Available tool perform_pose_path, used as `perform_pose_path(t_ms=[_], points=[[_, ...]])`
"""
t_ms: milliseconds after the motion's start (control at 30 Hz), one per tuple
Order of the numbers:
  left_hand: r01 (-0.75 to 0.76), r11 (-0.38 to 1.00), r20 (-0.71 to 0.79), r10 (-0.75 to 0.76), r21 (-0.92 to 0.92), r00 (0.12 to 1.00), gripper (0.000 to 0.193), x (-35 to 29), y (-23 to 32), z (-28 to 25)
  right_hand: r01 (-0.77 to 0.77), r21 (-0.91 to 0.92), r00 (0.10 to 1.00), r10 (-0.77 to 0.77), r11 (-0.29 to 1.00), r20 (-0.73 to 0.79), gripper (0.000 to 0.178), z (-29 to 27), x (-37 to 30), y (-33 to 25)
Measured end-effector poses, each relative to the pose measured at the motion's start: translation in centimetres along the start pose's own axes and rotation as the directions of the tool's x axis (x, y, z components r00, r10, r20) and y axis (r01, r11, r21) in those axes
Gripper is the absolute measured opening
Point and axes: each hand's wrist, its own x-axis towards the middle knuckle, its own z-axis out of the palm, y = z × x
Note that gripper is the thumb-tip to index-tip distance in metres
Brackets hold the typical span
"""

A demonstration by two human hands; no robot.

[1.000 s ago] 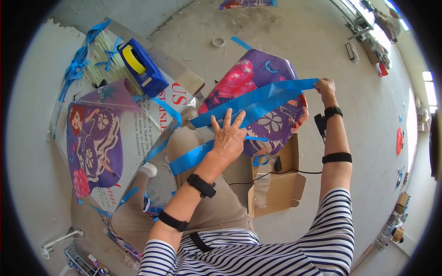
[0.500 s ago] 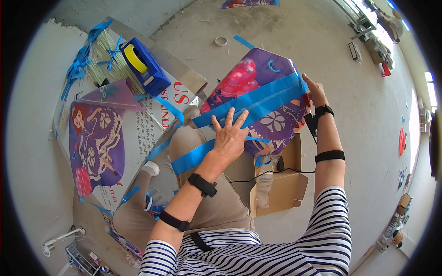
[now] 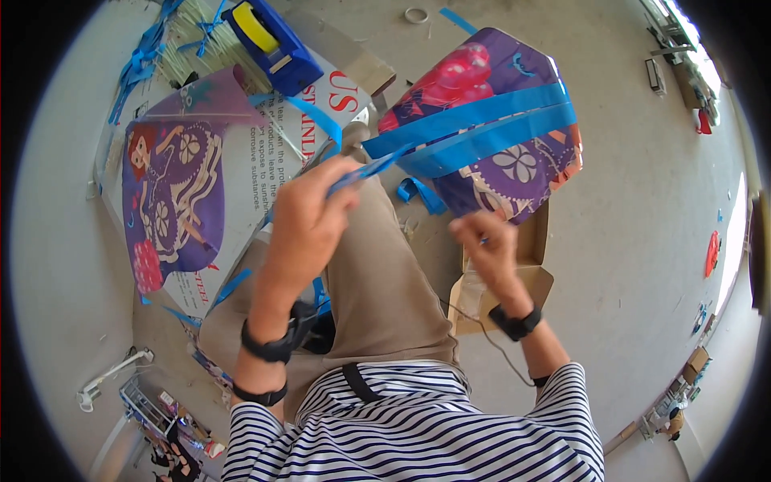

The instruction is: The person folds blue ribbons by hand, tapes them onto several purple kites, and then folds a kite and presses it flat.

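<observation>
A purple and pink printed kite [image 3: 490, 120] lay tilted just beyond the person's knees, ahead of both hands, its face crossed by two broad bands of blue tape [image 3: 482, 132]. One band ran off the kite's near-left corner into a narrowing strip that ended in the left hand [image 3: 309, 221]. That hand was closed on the strip, fingers curled round it, raised above the left thigh. The right hand [image 3: 490, 245] sat just below the kite's lower edge, fingers drawn together as if pinching something small at the rim; what they pinched could not be made out. Each forearm wore dark wristbands.

Under the right hand, and partly beneath the kite, stood an open cardboard box [image 3: 514, 281] on the floor. A loose curl of blue tape [image 3: 418, 193] lay between the two hands, near the kite's lower-left corner.

Left of the left hand, a second kite [image 3: 173, 201] of the same purple print lay flat on a white printed sheet [image 3: 265, 153]. Beyond that, farther from the left hand, rested a blue tape dispenser [image 3: 273, 36] holding a yellow roll, with a heap of blue tape scraps [image 3: 148, 56] further to its left. A small tape ring [image 3: 415, 14] lay on the concrete floor [image 3: 634, 241] well beyond the kite.
</observation>
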Motion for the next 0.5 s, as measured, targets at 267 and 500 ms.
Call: perform_pose_path(t_ms=[267, 500], points=[[0.399, 0.905, -0.093, -0.389, 0.145, 0.917, 0.022, -14.9, -8.6, -6.1, -0.024, -0.534, 0.961, 0.167, 0.845, 0.221, 0.039, 15.2, 0.0, 20.3], [0.806, 0.59, -0.015, -0.807, -0.043, 0.59, 0.02, -21.1, -13.7, -5.5, -0.056, -0.805, 0.878, 0.413, 0.591, 0.242, 0.038, 20.8, 10.4, 27.6]])
